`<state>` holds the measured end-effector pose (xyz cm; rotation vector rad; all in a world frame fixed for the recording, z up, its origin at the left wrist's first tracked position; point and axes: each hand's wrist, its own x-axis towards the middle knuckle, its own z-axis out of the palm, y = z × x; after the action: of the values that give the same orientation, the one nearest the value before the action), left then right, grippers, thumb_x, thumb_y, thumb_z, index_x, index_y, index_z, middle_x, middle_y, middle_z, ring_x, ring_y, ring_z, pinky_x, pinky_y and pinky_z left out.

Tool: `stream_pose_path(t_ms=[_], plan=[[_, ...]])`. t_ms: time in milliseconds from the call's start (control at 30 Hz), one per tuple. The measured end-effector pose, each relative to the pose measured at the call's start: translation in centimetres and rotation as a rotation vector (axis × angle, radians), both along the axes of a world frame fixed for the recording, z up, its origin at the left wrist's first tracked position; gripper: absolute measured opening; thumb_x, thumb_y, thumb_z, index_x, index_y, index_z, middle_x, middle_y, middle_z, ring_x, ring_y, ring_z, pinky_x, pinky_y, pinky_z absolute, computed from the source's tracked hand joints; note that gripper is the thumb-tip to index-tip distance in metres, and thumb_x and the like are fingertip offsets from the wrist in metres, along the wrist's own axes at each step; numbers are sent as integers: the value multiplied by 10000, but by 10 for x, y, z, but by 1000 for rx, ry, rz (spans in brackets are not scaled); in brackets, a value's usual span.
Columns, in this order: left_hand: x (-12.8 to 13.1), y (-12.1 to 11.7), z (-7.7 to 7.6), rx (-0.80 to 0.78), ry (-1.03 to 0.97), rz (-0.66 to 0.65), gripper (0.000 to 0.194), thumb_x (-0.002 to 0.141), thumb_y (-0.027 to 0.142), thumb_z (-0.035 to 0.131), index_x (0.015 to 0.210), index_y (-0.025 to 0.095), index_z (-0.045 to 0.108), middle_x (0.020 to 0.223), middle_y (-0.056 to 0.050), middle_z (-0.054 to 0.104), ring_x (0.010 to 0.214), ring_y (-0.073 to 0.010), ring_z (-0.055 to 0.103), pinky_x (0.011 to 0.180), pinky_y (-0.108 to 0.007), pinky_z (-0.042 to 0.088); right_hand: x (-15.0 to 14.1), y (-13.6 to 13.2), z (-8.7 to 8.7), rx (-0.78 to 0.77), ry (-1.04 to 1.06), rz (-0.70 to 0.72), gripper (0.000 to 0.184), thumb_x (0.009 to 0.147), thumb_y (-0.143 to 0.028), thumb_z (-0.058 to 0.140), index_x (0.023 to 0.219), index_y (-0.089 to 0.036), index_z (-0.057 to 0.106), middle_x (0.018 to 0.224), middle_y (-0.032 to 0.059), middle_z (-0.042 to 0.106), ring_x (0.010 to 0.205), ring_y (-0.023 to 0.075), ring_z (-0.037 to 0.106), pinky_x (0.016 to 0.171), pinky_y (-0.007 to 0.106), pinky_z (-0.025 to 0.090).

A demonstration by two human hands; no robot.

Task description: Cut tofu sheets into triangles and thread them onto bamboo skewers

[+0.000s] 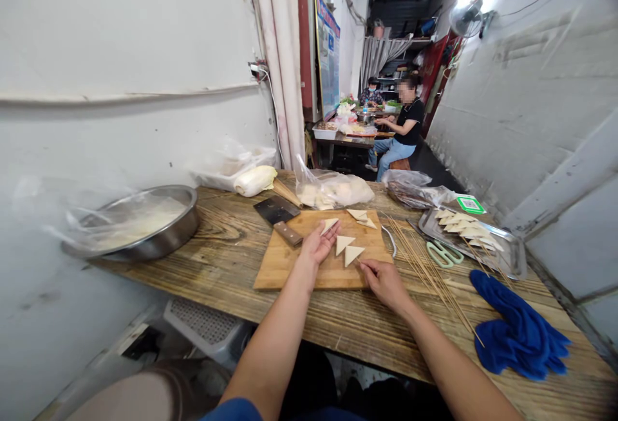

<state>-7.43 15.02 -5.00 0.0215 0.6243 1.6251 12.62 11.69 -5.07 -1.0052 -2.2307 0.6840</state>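
My left hand (319, 246) is palm up over the wooden cutting board (275, 266), holding a pale triangular slice (329, 225) against its fingers. Two more pale triangles (354, 255) lie in a line between my hands. With thumb and fingers pinched, my right hand (383, 280) grips a thin skewer (358, 261) at the nearer triangle; most of the skewer is hidden. Further triangles (360, 216) rest at the board's far right corner. A cleaver (282, 218) lies at the board's left, its wooden handle over the edge.
Loose bamboo skewers (427, 266), green-handled scissors (444, 254) and a blue cloth (519, 327) lie to the right. A metal tray (514, 257) holds skewered triangles. Behind the board is a plastic bag (338, 189); a steel basin (181, 218) stands left. Two people (405, 125) sit farther back.
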Motion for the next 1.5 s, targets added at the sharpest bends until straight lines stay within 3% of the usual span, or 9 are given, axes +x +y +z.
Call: stream_pose_path(t_ms=[533, 933, 1500], plan=[[2, -1, 1, -4, 51, 11, 131, 863, 149, 444, 882, 76, 550, 1013, -202, 637, 971, -222, 618, 789, -313, 529, 0, 0, -1, -17, -6, 5, 290, 847, -255, 412, 828, -190, 695, 772, 36, 712, 682, 177, 632, 624, 238, 431], [5, -1, -4, 17, 197, 29, 71, 841, 133, 478, 848, 108, 544, 933, -158, 663, 887, -206, 647, 765, -322, 521, 0, 0, -1, 10, -38, -13, 292, 846, -248, 404, 796, -195, 687, 729, 33, 703, 646, 164, 621, 587, 221, 406], [10, -6, -2, 48, 293, -6, 191, 845, 131, 464, 1019, 115, 542, 900, -134, 668, 853, -187, 655, 722, -274, 509, -1, 1, -2, 33, -87, -48, 302, 848, -251, 396, 802, -196, 689, 739, 36, 705, 648, 166, 618, 580, 220, 385]])
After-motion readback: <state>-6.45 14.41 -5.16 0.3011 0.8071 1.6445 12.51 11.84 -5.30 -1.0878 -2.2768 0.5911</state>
